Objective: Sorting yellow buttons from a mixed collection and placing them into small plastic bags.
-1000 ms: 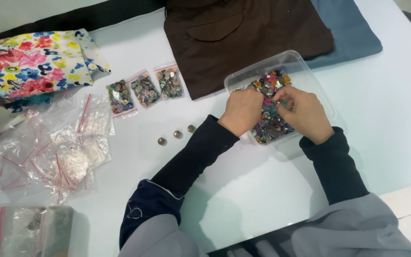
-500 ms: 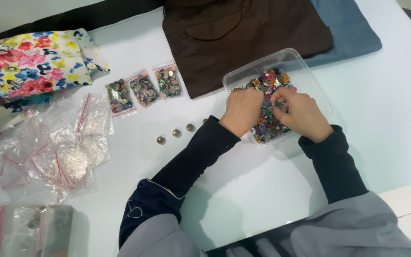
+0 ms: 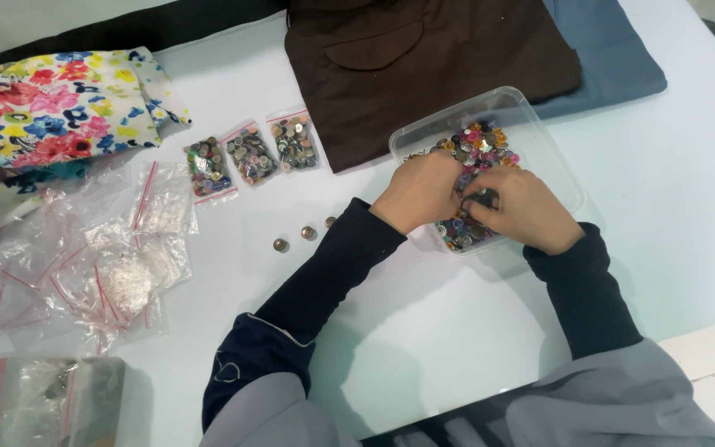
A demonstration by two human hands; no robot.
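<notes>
Both hands work inside the clear plastic container (image 3: 539,132) of mixed buttons (image 3: 477,145) on the white table (image 3: 688,215). The left hand (image 3: 419,190) has its fingers curled into the pile; the right hand (image 3: 523,207) appears to pinch a button, though the contact point is hidden. Three loose metal buttons (image 3: 304,234) lie just beside the left sleeve.

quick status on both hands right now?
Left hand: fingers curled down into the buttons in the clear plastic tub; a hold cannot be told.
Right hand: fingertips pinched in the same pile; what it holds cannot be told.
</notes>
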